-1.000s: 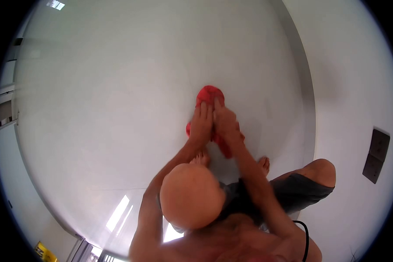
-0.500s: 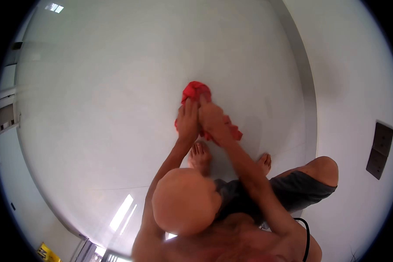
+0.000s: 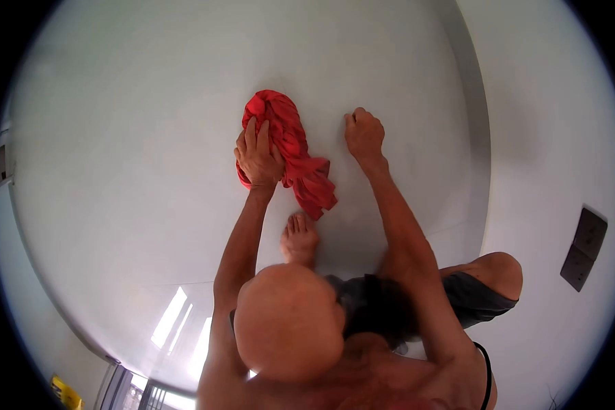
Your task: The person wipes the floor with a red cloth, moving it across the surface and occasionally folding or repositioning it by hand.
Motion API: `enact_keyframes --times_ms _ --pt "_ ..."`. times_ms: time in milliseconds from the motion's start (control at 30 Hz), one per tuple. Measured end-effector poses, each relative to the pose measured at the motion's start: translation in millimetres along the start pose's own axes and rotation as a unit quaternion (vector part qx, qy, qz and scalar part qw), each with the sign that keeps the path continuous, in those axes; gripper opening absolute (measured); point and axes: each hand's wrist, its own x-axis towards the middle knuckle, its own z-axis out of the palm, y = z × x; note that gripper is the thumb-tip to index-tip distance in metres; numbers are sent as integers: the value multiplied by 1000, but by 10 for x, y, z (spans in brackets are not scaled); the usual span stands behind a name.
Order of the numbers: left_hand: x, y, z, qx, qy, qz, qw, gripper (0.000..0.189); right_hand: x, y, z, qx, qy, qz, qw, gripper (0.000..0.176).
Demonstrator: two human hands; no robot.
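Note:
A crumpled, twisted red cloth [image 3: 290, 140] lies on the pale, glossy floor in front of my feet. My left hand [image 3: 258, 156] presses on its left side, the fingers spread and bent into the folds. The cloth's loose end trails toward my bare left foot [image 3: 299, 239]. To the right, apart from the cloth, my right hand [image 3: 364, 134] is closed in a fist with its knuckles toward the floor. Nothing shows in that fist, though the undersides of its fingers are hidden.
A grey skirting strip [image 3: 473, 102] curves along the right wall, which carries a dark socket plate [image 3: 584, 249]. My bent knee [image 3: 502, 277] is close to that wall. Light from an opening reflects on the floor [image 3: 169, 318] at lower left. Something yellow [image 3: 65, 393] sits at the bottom left edge.
The cloth has moved forward and left with my left hand and is more spread out. My right hand has let go of it and moved right, closing into a fist.

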Motion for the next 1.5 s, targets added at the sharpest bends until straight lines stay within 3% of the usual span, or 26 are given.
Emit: enact_keyframes --times_ms 100,200,300,400,700,800,900,1000,1100,1200,1300,1400,1500 --pt "-4 30 -42 -11 -22 -14 1000 58 77 -59 -1 -51 -19 -111 992 26" --pt "136 -81 -6 -17 -35 -25 999 59 286 -229 102 -105 -39 -150 982 23" --pt "150 -120 -31 -38 -30 -23 999 59 451 -228 110 -112 1 -156 981 23" --pt "164 -134 -48 -46 -26 -15 999 59 429 -199 99 -179 -57 -196 962 24" --pt "178 -156 -49 -68 -40 -25 997 56 432 -268 4 -214 -91 -179 956 23" --pt "183 -163 -41 -65 -41 -23 997 55 523 -194 77 -214 -49 -171 961 24" --pt "177 -168 -49 -61 -56 -33 996 54 370 -282 72 -177 -62 -213 959 26" --pt "173 -170 -40 -69 -38 -21 997 54 492 -356 -5 -185 -79 -117 973 26" --pt "179 -170 -45 -63 -42 -28 997 55 428 -369 39 -175 -84 -178 965 27" --pt "182 -147 -45 -66 -52 -34 996 55 464 -358 -9 -189 -74 -95 975 27" --pt "198 -151 -67 -67 -43 -28 996 56 383 -324 47 -162 -88 -185 965 27" --pt "164 -138 -53 -61 -57 -37 996 56 467 -293 25 -179 -64 -65 980 24" --pt "176 -129 -54 -61 -43 -31 997 54 311 -259 134 -142 -86 -190 968 21"
